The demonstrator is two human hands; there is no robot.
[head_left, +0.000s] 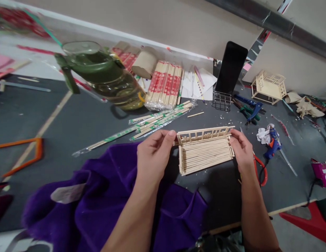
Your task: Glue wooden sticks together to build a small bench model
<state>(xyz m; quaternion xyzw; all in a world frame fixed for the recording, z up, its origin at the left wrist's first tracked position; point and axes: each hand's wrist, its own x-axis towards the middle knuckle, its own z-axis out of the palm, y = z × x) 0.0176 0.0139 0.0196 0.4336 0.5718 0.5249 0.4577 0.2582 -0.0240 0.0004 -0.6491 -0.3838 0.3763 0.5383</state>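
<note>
A miniature bench-like frame of pale wooden sticks (207, 154) is held up over the dark table, its slatted base facing me and a low railing along its far edge. My left hand (155, 152) pinches its left end near the railing, thumb on top. At the right end, my right hand (242, 148) grips the frame between thumb and fingers. Below and left of the frame lies a purple cloth (105, 189), partly under my left forearm. Red-handled scissors (263, 171) are partly hidden behind my right wrist.
Wrapped chopsticks (163, 119) and chopstick bundles (164, 84) lie beyond my left hand, beside a green-lidded bottle (107, 77). A phone (231, 66) stands in a wire holder. Pliers (248, 110), a blue glue gun (273, 143) and a stick model (269, 87) are on the right.
</note>
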